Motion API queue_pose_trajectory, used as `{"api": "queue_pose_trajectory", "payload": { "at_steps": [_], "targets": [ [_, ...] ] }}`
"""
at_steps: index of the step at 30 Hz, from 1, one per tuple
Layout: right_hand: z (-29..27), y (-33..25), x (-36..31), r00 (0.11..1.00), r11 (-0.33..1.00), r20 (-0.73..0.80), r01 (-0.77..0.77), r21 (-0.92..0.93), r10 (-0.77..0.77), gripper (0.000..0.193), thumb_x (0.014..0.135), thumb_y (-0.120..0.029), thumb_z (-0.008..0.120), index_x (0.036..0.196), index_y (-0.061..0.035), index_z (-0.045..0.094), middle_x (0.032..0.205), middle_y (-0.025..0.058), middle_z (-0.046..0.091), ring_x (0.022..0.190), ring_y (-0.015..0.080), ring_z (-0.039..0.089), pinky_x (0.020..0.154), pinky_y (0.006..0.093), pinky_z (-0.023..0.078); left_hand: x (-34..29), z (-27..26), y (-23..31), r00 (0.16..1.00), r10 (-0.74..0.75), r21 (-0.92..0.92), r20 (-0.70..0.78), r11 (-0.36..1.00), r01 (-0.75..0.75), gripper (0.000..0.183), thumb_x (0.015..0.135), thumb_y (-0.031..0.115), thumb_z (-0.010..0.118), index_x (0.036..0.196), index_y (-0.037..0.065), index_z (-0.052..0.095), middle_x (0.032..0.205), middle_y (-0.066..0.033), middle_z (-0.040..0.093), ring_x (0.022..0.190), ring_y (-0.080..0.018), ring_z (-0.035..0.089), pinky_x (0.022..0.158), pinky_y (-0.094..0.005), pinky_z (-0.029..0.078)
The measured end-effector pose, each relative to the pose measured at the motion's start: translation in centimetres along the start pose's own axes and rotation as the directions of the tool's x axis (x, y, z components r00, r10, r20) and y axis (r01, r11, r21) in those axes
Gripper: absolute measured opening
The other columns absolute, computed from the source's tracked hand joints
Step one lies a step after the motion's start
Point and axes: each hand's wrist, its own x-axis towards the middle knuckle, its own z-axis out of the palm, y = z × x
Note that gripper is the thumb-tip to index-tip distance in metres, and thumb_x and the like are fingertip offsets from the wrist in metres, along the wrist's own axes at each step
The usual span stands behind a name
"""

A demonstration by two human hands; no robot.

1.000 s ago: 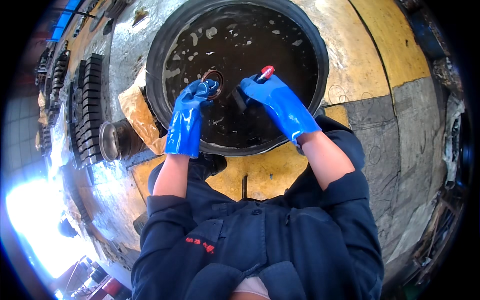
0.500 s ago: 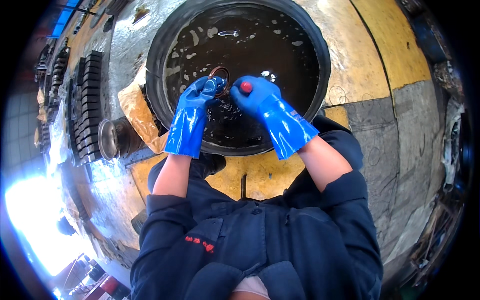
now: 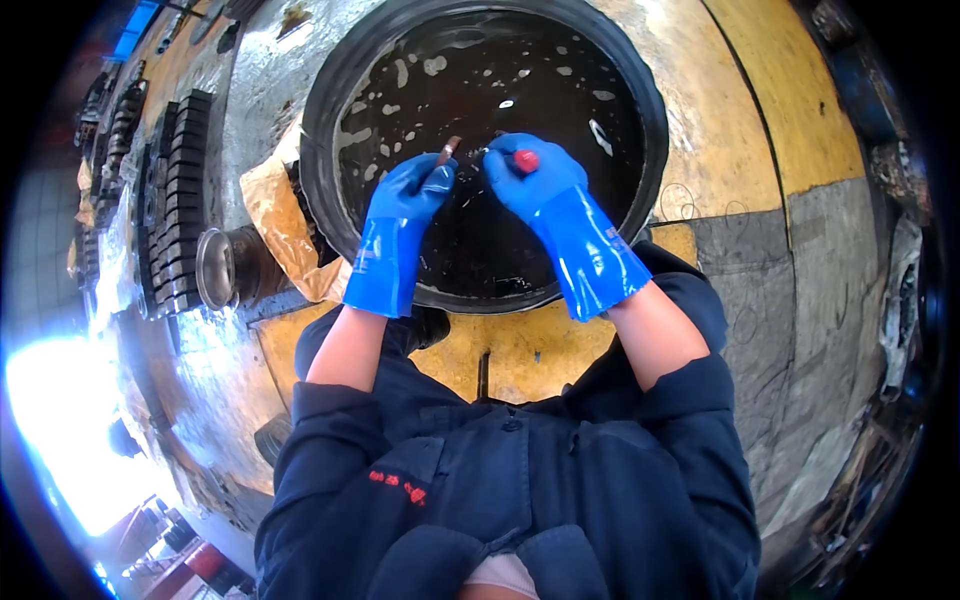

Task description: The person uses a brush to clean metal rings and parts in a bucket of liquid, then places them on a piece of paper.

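Observation:
Both hands wear long blue rubber gloves and are over a round black tub [image 3: 652,130] of dark liquid with pale foam patches. In my left hand [image 3: 405,195] a thin brown metal ring [image 3: 449,151] is pinched, seen nearly edge-on, its lower part hidden by the fingers. My right hand [image 3: 545,185] is closed round a red-ended handle [image 3: 526,161]; the fist hides the rest of that tool. A small gap separates the right fist from the ring.
Left of the tub lie crumpled brown paper [image 3: 272,205] and a metal cylinder [image 3: 214,268]. Farther left runs a row of dark ribbed metal parts [image 3: 185,205]. Worn yellow and grey flooring [image 3: 745,110] extends to the right, with scrap metal along the far right edge.
The ring has turned from showing its round opening to nearly edge-on. My right fist has shifted slightly right, widening the gap between the hands.

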Motion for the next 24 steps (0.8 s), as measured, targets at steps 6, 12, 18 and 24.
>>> {"api": "queue_pose_trajectory", "payload": {
  "at_steps": [6,12,18,24],
  "targets": [
    [0.2,2.7,0.6,0.996,0.982,-0.083,0.057,0.181,-0.043,0.028,0.100,-0.037,0.079,0.117,-0.0153,0.084,0.108,0.0125,0.084,0.101,0.0325,0.082,0.092,0.0406,0.063,-0.2,0.4,0.3,0.785,0.594,0.701,0.173,0.486,-0.522,0.039,0.084,0.017,0.087,0.122,0.015,0.082,0.128,-0.0082,0.082,0.122,-0.0320,0.079,0.090,-0.0436,0.067],
    [0.4,2.6,0.7,1.000,0.993,0.000,-0.003,0.115,0.003,0.029,0.102,-0.036,0.077,0.118,-0.0136,0.085,0.110,0.0124,0.085,0.102,0.0297,0.082,0.095,0.0386,0.063,-1.2,-2.9,1.1,0.785,0.618,0.686,0.055,0.548,-0.479,0.041,0.082,0.014,0.087,0.123,0.015,0.082,0.129,-0.0077,0.081,0.122,-0.0335,0.078,0.090,-0.0428,0.067],
    [-0.1,2.4,0.8,1.000,0.994,0.011,-0.029,0.107,0.028,0.030,0.102,-0.038,0.076,0.119,-0.0142,0.084,0.111,0.0122,0.085,0.103,0.0310,0.082,0.097,0.0393,0.062,-1.9,-12.8,-1.6,0.777,0.328,0.343,-0.538,0.927,-0.154,0.028,0.105,0.019,0.074,0.128,0.005,0.081,0.102,-0.0141,0.081,0.093,-0.0239,0.076,0.087,-0.0382,0.058],
    [-0.5,1.2,0.5,0.999,0.998,0.037,0.019,0.060,-0.021,0.030,0.103,-0.040,0.073,0.117,-0.0157,0.084,0.110,0.0121,0.084,0.104,0.0348,0.081,0.095,0.0421,0.062,-2.8,-23.4,-4.5,0.771,0.161,0.507,-0.616,0.830,0.232,0.043,0.106,0.034,0.071,0.135,0.002,0.077,0.128,-0.0214,0.081,0.118,-0.0343,0.078,0.107,-0.0438,0.058]
  ]
}}
